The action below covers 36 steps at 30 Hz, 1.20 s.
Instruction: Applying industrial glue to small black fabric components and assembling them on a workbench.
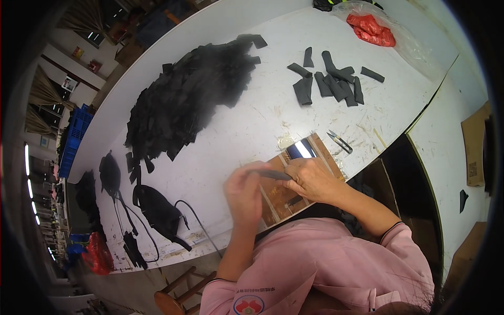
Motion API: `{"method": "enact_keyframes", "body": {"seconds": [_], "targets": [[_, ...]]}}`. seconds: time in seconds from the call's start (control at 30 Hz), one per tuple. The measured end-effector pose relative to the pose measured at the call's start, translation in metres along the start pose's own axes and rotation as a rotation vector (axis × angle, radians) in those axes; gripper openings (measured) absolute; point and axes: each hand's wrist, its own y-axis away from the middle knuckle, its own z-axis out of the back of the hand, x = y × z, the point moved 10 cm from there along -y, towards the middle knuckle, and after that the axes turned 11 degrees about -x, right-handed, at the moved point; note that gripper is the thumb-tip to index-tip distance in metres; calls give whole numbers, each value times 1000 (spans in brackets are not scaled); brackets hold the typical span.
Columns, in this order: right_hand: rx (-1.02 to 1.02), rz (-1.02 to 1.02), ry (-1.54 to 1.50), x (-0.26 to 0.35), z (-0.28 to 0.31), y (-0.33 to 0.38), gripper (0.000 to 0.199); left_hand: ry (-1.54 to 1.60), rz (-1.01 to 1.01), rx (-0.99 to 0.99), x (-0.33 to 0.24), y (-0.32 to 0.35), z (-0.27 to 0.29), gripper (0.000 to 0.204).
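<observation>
Both hands meet over a brown wooden board (pixel 273 195) at the table's near edge. A small dark grey strip of soft-looking material (pixel 273 174) stretches between them. My left hand (pixel 244 190) pinches its left end, slightly blurred. My right hand (pixel 314 179) has its fingers closed around the other end, resting over the board. Just beyond the right hand, a shiny metal plate (pixel 301 149) lies on the board. Thread snips (pixel 340 142) with dark handles lie to the right of the board.
A big heap of black pieces (pixel 184 100) covers the table's far left. Several rolled dark grey pieces (pixel 336 84) lie at the far right, below a red plastic bag (pixel 371 30). Black straps and pouches (pixel 157 209) sit at left. A wooden stool (pixel 181 294) stands below the table edge.
</observation>
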Motion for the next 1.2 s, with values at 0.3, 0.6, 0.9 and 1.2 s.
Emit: {"method": "enact_keyframes", "body": {"seconds": [0.3, 0.6, 0.9, 1.2], "targets": [[95, -71, 54, -22, -32, 12, 25, -316, -155, 110, -11, -1, -11, 10], [55, -18, -95, 0, 0, 0, 21, -611, -399, 160, -19, 3, -17, 5], [-451, -521, -577, -148, 67, -68, 41, -754, -147, 43, 24, -23, 35, 12], [-302, -481, 376, -273, 23, -10, 37, -1088, -86, 78, 72, -75, 92, 14]]}}
